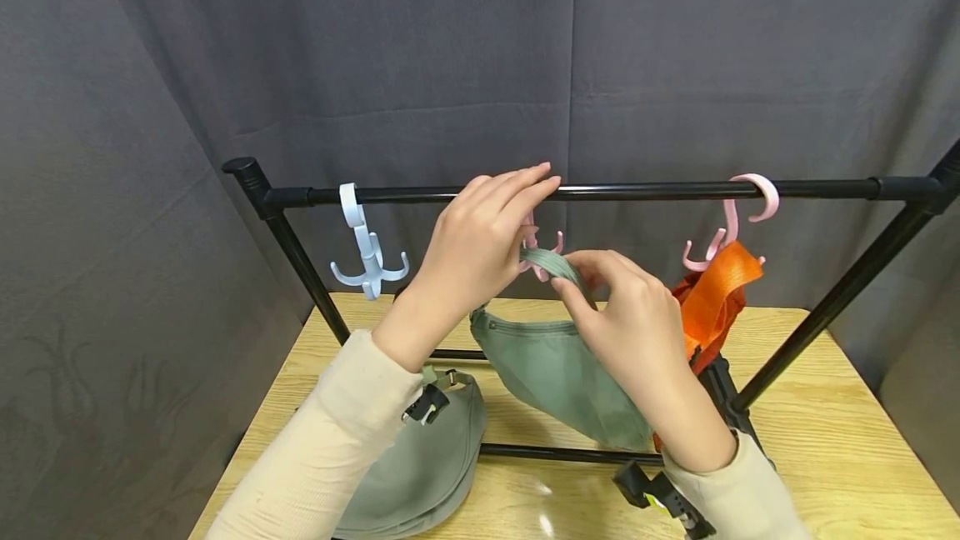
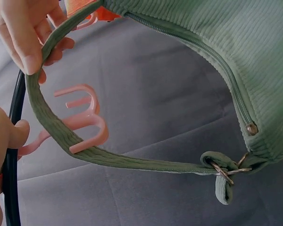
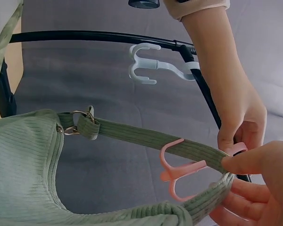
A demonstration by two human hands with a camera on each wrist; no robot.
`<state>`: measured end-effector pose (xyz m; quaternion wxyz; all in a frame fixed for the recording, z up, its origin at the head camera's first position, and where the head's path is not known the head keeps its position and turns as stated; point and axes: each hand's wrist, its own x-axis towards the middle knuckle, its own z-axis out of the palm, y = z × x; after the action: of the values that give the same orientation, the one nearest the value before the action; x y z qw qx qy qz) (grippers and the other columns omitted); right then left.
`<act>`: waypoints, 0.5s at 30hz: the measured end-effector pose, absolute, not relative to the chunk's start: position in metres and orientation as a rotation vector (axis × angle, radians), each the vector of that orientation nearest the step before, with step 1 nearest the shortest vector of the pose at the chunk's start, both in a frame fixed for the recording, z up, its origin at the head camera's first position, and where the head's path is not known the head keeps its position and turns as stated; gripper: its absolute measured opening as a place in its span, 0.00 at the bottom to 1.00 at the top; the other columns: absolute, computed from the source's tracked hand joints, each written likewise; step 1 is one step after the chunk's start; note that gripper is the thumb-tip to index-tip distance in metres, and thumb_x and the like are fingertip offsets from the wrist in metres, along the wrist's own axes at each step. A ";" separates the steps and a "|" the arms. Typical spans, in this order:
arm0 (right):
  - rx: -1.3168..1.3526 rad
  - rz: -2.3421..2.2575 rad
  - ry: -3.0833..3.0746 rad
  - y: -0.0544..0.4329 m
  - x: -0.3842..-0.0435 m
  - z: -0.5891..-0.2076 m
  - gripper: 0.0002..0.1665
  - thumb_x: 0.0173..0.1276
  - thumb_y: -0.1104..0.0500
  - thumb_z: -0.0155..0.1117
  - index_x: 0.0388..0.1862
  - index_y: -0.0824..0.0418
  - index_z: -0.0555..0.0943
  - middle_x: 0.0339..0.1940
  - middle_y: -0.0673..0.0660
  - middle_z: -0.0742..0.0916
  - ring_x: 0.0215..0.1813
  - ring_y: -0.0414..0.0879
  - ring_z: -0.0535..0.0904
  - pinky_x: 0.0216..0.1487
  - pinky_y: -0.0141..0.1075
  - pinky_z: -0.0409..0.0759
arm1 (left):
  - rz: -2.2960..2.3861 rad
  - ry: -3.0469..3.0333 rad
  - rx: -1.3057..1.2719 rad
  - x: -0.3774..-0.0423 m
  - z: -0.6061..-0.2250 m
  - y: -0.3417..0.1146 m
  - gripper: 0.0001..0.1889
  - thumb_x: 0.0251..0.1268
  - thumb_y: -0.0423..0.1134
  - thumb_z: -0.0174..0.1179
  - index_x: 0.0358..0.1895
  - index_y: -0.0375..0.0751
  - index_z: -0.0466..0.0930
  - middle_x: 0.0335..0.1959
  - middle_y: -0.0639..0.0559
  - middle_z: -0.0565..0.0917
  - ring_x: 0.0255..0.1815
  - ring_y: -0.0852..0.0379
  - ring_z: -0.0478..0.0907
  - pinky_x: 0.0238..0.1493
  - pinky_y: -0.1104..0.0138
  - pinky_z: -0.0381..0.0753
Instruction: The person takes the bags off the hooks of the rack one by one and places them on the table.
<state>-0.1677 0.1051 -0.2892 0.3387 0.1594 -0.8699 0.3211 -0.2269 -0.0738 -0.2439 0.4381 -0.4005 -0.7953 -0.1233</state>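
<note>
My left hand (image 1: 480, 236) holds the pink hook hanger (image 2: 87, 120) by its top at the black rail (image 1: 645, 192), with fingers lying over the rail. Thumb and fingers of my right hand (image 1: 626, 315) pinch the ribbed green strap (image 2: 47, 115) of a corduroy shoulder bag (image 1: 555, 373). The strap's loop surrounds the pink prongs, and one prong overlaps it in the left wrist view. Below the right hand the bag's body hangs tilted, its zipper (image 2: 198, 52) along the upper edge. Most of the hanger is hidden behind my left hand in the head view.
On the rail's left hangs a light blue hook hanger (image 1: 367, 248). To the right, another pink hanger (image 1: 731, 219) carries an orange bag (image 1: 712, 298). A grey-green bag (image 1: 420, 465) lies on the wooden table (image 1: 847, 407), near a lower black bar (image 1: 555, 452).
</note>
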 end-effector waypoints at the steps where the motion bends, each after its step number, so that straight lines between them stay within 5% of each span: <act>1: 0.419 0.838 -2.264 0.105 -0.168 -0.289 0.12 0.62 0.58 0.74 0.44 0.58 0.87 0.31 0.52 0.86 0.30 0.45 0.81 0.28 0.43 0.74 | -0.305 -1.976 -0.995 -0.227 -0.244 -0.074 0.23 0.61 0.21 0.54 0.60 0.36 0.80 0.62 0.46 0.79 0.60 0.51 0.78 0.62 0.67 0.71; 15: 0.453 0.832 -2.294 0.096 -0.180 -0.284 0.11 0.63 0.58 0.73 0.45 0.58 0.87 0.30 0.52 0.84 0.28 0.45 0.76 0.28 0.41 0.73 | -0.305 -2.025 -0.981 -0.227 -0.241 -0.075 0.22 0.64 0.23 0.52 0.60 0.37 0.80 0.63 0.47 0.79 0.61 0.53 0.78 0.62 0.67 0.71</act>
<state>-0.1798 0.0961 -0.2845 0.3239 0.1727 -0.8744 0.3173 -0.2269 -0.0754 -0.2414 0.4216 -0.3917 -0.8087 -0.1217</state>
